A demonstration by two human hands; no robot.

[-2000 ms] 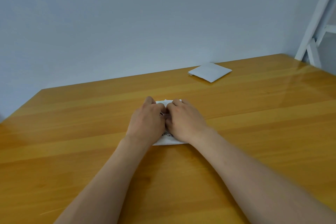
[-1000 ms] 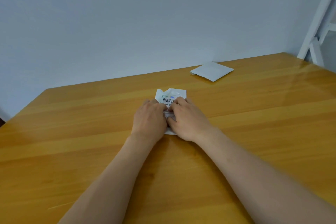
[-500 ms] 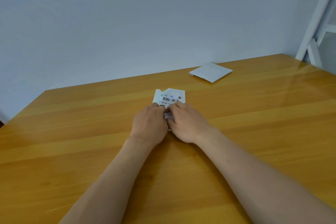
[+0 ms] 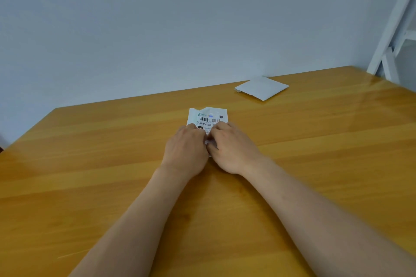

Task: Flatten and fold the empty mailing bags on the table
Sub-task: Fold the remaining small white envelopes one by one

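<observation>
looking down at a big wooden bench (image 4: 90,175) that fills most of the view, pale blue-grey wall (image 4: 157,29) behind it. a white frame (image 4: 391,29), maybe a ladder or shelf leg, leans in at the far right corner of the bench.

two bare forearms come in from the near edge and meet around the middle of the bench. the left hand (image 4: 185,150) and right hand (image 4: 231,148) sit side by side, touching or nearly so, both on top of a small white mailing bag (image 4: 207,117). fingers on both are bent down with the tips on the bag, so each grip looks like it's pinching or pressing the plastic, but the thumbs are tucked under and i honestly can't tell how tight the hold is. the near half of the bag is hidden under the hands, a bit of crumpled white shows in the gap between them.

the far half of the bag sticks out past the fingertips, lying on the bench with a wrinkled top edge. its shipping label (image 4: 208,119) faces up, barcode and a line of digits showing.

further back and to the right of the hands, near the bench's far edge, a second white bag (image 4: 262,87) lies flat, folded into a neat square, well apart from the first one.
</observation>
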